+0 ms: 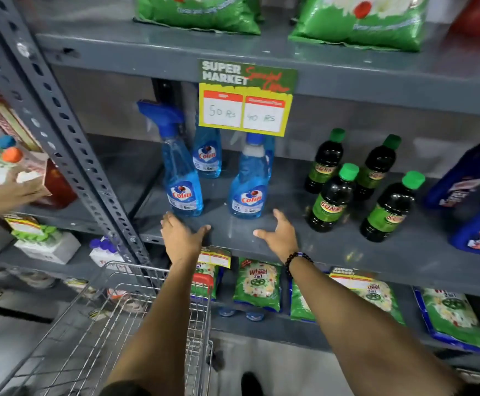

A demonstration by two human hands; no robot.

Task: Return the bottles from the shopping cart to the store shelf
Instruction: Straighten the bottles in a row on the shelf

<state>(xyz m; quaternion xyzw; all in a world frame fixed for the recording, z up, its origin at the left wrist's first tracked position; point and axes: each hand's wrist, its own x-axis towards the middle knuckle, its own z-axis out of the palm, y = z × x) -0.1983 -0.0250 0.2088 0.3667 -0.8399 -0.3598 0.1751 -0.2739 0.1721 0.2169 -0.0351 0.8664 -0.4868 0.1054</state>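
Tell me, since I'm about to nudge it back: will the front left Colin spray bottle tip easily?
Probably somewhat: the front left Colin bottle is tall and narrow-necked with a trigger head on top. The blue liquid fills most of it, so its weight likely steadies it. Its plastic looks smooth.

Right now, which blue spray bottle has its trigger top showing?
The front left Colin bottle, by the left hand. The price sign hides the others' tops.

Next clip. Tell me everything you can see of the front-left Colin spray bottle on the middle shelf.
The front-left Colin spray bottle is clear plastic filled with blue liquid, topped by a blue trigger sprayer whose nozzle points left. A white and blue label reading Colin sits low on its body. It stands upright near the front edge of the grey shelf, apart from the other bottles. The left hand lies open just in front of its base; whether the fingertips touch it cannot be told.
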